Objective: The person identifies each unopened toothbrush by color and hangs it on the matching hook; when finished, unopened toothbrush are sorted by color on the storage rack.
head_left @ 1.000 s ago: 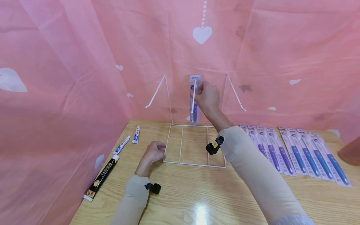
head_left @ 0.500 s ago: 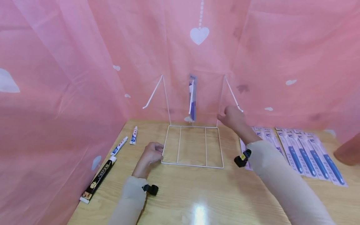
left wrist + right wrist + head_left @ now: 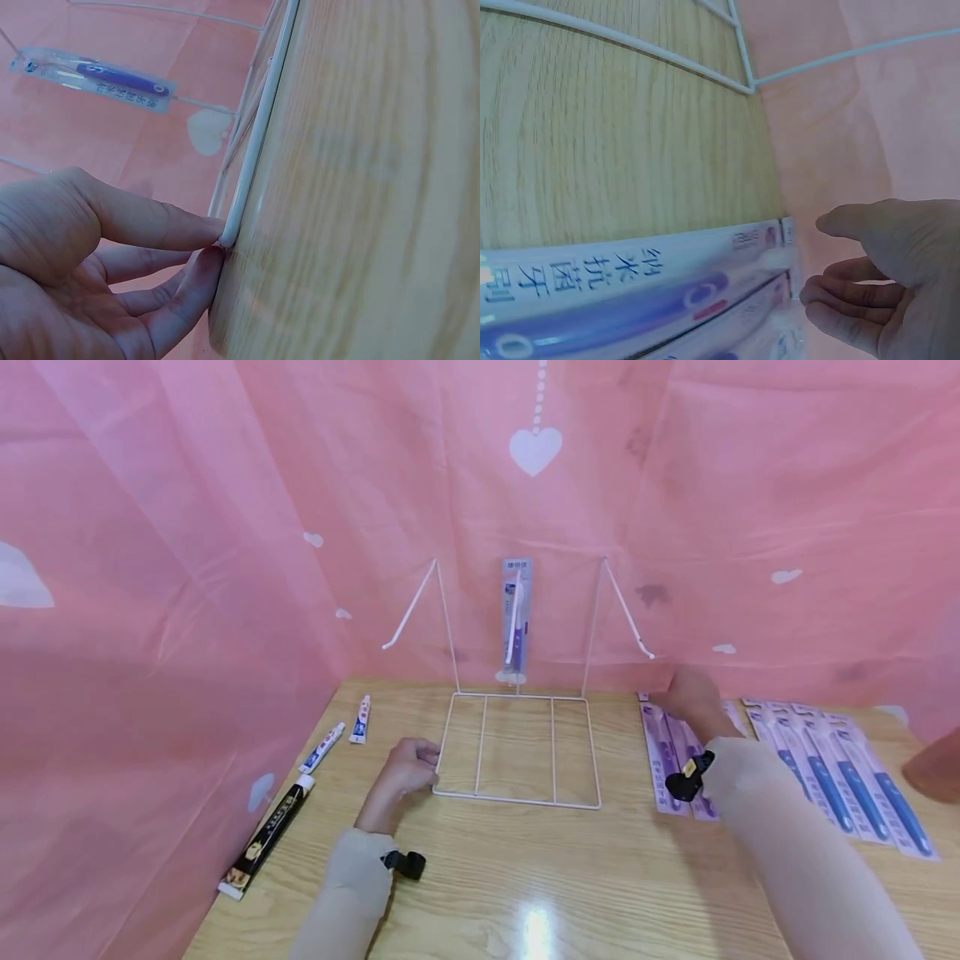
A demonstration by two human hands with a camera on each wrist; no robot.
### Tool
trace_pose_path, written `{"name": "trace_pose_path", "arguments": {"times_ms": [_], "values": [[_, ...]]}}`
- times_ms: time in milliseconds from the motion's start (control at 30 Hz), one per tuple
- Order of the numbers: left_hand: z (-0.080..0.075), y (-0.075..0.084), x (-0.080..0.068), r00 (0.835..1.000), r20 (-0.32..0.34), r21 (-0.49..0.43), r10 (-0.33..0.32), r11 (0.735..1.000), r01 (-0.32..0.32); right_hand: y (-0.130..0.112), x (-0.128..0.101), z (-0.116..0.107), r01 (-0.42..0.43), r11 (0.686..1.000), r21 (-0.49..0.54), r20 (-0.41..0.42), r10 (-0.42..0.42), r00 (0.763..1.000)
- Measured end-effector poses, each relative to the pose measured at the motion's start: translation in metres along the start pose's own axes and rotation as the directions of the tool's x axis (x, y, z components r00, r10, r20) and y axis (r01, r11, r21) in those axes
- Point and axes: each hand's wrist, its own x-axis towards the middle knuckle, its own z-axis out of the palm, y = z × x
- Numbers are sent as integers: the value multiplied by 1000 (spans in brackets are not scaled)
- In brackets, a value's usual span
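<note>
My left hand [image 3: 408,766] pinches the side wire of a white wire display rack [image 3: 517,799] between thumb and fingertip; the left wrist view shows the rod [image 3: 260,127] in that grip, low against the wood. A packaged purple toothbrush [image 3: 522,635] hangs on the rack's middle hook; both outer hooks are bare. My right hand [image 3: 693,700] is over the top ends of a row of packaged purple toothbrushes [image 3: 660,752]. In the right wrist view, that hand [image 3: 892,277] has thumb and fingers apart, just beyond the nearest pack's [image 3: 607,277] top edge, holding nothing.
Right of the purple row lie several packaged blue toothbrushes [image 3: 832,793]. On the left are two small toothpaste tubes [image 3: 362,720] and a long black toothpaste tube [image 3: 268,835]. A pink curtain [image 3: 480,485] hangs behind the table. A brownish rounded object [image 3: 933,768] sits at the right edge.
My right hand has let go of the purple toothbrush pack, which now hangs on the middle hook, and has moved right and down to the purple row. The left hand stays at the rack.
</note>
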Motion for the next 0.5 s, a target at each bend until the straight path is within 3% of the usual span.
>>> {"name": "trace_pose_path", "arguments": {"times_ms": [233, 367, 500], "values": [[0, -2, 1, 1000, 10, 1, -7, 1000, 7, 2, -3, 15, -92, 994, 54, 73, 88, 993], [0, -2, 3, 1000, 14, 5, -11, 1000, 11, 2, -3, 19, -137, 991, -1, 113, 136, 984], [0, -2, 4, 1000, 13, 5, -9, 1000, 9, 3, -1, 22, -135, 990, -46, 102, 139, 985]]}}
